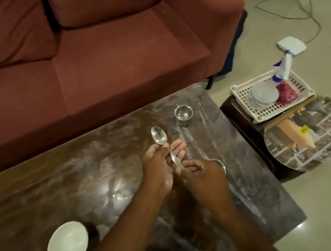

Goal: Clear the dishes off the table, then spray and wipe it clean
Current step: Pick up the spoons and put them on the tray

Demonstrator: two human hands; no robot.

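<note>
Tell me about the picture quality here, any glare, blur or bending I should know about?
Head view: dim, warm light; a bright glare patch on the table; the spoon reads fairly sharp; the spray bottle at the right is smeared; the sofa edges bow slightly from the wide lens.

Spoon (158, 135) between left hand (158, 166), right hand (202, 176)

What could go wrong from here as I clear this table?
The left hand and the right hand meet on the spoon; a loose handover could drop it. The steel cup stands just beyond the spoon; a swing might tip it. The white bowl sits close beside the left forearm and could get nudged.
</note>
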